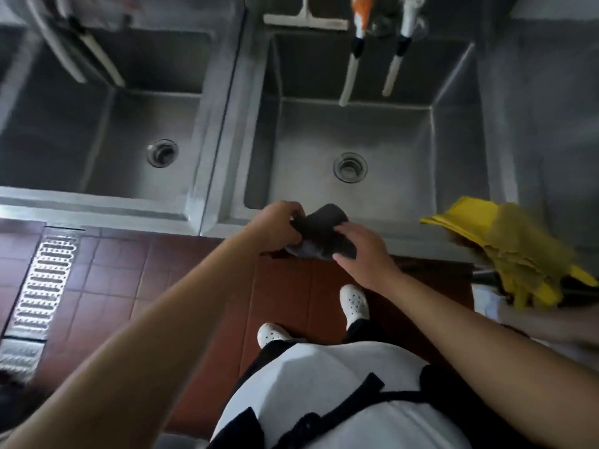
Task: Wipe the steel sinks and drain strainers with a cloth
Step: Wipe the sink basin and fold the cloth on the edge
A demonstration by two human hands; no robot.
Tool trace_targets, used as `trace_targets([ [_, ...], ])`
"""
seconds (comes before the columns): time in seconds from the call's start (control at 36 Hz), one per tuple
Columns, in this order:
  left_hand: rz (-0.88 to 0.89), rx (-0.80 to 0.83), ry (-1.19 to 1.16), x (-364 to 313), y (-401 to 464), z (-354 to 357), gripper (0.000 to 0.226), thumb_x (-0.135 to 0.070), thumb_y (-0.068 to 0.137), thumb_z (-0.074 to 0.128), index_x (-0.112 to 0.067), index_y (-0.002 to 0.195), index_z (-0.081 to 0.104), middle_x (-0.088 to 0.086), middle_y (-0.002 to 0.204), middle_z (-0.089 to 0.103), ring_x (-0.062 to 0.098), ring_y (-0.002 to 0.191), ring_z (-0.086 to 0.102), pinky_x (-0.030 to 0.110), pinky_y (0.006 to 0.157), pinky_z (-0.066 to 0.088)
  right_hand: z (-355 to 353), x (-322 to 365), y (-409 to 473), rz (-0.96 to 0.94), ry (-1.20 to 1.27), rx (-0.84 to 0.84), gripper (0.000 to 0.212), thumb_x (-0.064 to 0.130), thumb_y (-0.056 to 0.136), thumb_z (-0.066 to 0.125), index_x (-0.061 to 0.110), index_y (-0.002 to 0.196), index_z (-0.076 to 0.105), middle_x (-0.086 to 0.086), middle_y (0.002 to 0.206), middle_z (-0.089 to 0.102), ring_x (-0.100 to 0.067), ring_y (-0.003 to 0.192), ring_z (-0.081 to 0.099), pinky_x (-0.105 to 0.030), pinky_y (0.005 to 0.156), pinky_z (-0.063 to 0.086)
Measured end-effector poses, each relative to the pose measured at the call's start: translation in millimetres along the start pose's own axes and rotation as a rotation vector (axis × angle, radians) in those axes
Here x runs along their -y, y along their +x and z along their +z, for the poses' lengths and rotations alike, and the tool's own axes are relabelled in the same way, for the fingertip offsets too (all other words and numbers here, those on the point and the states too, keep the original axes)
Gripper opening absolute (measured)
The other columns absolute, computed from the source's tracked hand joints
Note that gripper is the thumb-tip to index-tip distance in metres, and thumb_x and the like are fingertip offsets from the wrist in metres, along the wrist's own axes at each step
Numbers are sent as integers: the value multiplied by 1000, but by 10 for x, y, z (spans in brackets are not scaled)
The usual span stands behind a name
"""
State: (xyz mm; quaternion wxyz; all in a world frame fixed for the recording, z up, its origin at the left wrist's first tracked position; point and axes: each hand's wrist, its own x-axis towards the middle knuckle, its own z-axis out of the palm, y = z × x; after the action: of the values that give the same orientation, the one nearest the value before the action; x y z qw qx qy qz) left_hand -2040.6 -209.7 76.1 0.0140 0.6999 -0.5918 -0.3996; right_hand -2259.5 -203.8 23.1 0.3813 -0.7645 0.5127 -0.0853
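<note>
Two deep steel sinks stand side by side: the left sink [64, 131] and the right sink [453, 124]. Each has a round drain strainer in its floor, the left strainer [162, 153] and the right strainer [350, 167]. I hold a dark grey cloth [324, 231] over the front rim of the right sink. My left hand [277, 226] grips its left end. My right hand [363, 251] pinches its right side, thumb on top.
White tap hoses [351, 76] hang over the right sink's back wall, and more pipes [97, 59] over the left sink. A yellow cloth [505, 241] lies at the right on the counter edge. A metal floor drain grate [42, 280] runs through the red tiles at left.
</note>
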Motion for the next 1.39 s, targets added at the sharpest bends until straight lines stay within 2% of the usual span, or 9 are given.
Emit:
trace_targets([
  [0.08, 60, -71, -102, 303, -455, -161, 31, -3, 74, 67, -26, 93, 58, 1, 94, 65, 22, 85, 64, 28, 58, 49, 117, 426, 60, 161, 362, -68, 86, 25, 83, 80, 24, 153, 31, -2, 156, 34, -18, 142, 33, -38, 116, 33],
  [0.17, 109, -163, -195, 626, -954, -364, 35, 0, 73, 67, -28, 93, 60, 1, 87, 67, 20, 76, 66, 36, 63, 56, 172, 870, 187, 183, 577, 96, 107, 28, 76, 86, 40, 156, 16, 3, 163, 23, -15, 145, 26, -42, 117, 31],
  [0.36, 81, -363, -414, 1493, -2052, -845, 40, 6, 68, 71, -24, 94, 67, -14, 86, 65, 4, 81, 60, 24, 72, 48, 471, 2156, 421, -143, 479, 519, 76, 10, 76, 84, 44, 135, 50, 8, 144, 50, -8, 133, 46, -14, 98, 42],
  [0.47, 14, -438, -664, 2054, -2588, -995, 45, 14, 71, 64, -29, 83, 64, -20, 70, 61, -3, 61, 55, 13, 57, 44, 879, 2901, 364, -243, 458, 689, 43, 2, 78, 81, 22, 114, 67, -6, 113, 69, -21, 107, 67, -35, 96, 52],
  [0.64, -64, -645, -1039, 2957, -3119, -932, 37, -2, 69, 71, -20, 102, 69, -1, 90, 67, 15, 79, 67, 27, 66, 54, 1447, 3610, 542, -341, 297, 740, 17, 1, 78, 80, 9, 88, 70, -9, 83, 69, -21, 76, 64, -31, 74, 53],
  [0.78, -180, -826, -1257, 3602, -3126, -813, 43, -6, 64, 78, -20, 103, 68, 5, 96, 70, 25, 89, 72, 44, 74, 61, 1931, 3993, 968, -296, 302, 823, 16, -6, 80, 74, 7, 89, 73, -11, 78, 69, -14, 72, 62, -26, 68, 51],
  [1.08, -611, -1176, -1261, 4819, -3009, -1619, 52, 5, 68, 71, -33, 104, 70, -6, 86, 72, 9, 76, 68, 25, 61, 54, 3205, 5586, 2498, -478, 240, 1015, 30, -16, 78, 69, 11, 90, 74, -1, 84, 71, -11, 78, 63, -22, 71, 52],
  [1.19, -625, -1347, -1222, 5188, -3098, -2197, 43, -2, 67, 71, -29, 101, 71, -2, 88, 72, 11, 78, 66, 25, 63, 54, 3540, 6262, 2999, -565, 260, 1065, 29, -9, 77, 75, 15, 92, 75, -2, 88, 74, -10, 83, 66, -22, 75, 53],
  [1.39, -681, -1525, -1213, 5928, -3165, -2770, 41, 19, 76, 64, -16, 95, 72, 9, 91, 71, 14, 73, 66, 28, 56, 53, 4242, 7252, 3601, -669, 125, 1179, 27, -5, 76, 78, 19, 88, 76, 4, 81, 75, -9, 78, 68, -18, 75, 53],
])
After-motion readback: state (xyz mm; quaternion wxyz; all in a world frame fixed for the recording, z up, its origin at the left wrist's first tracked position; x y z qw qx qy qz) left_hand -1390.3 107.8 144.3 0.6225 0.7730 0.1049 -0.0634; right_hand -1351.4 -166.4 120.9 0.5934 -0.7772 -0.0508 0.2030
